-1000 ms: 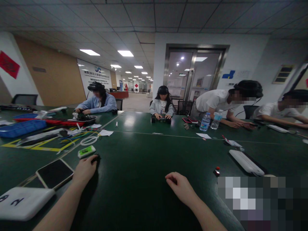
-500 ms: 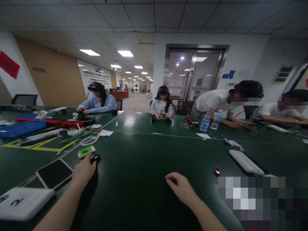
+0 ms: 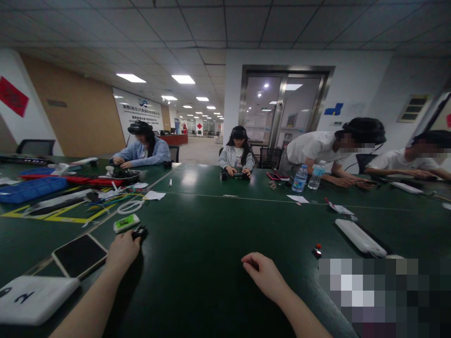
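A wide dark green surface (image 3: 211, 244) fills an office room with a tiled ceiling, panel lights and a steel-framed glass door (image 3: 282, 112) in the far wall. Four people sit along its far edge, two toward the left and middle and two at the far right. Two water bottles (image 3: 300, 178) stand side by side far right of centre. One smartphone (image 3: 80, 255) lies face up at the near left, next to one white box (image 3: 33, 298) with dark numerals. One green-and-white device (image 3: 127, 222) lies beyond the phone, one white coiled cable (image 3: 129, 206) farther off, and one blue tray (image 3: 30, 188) at the far left. One white power strip (image 3: 359, 237) and one small red-capped item (image 3: 317, 250) lie on the right. The left hand (image 3: 123, 249) rests near the phone, its fingers closed on a small black object (image 3: 140, 232) just beside the green-and-white device. The right hand (image 3: 264, 274) lies near the centre, fingers curled together under the palm, nothing visible in them.
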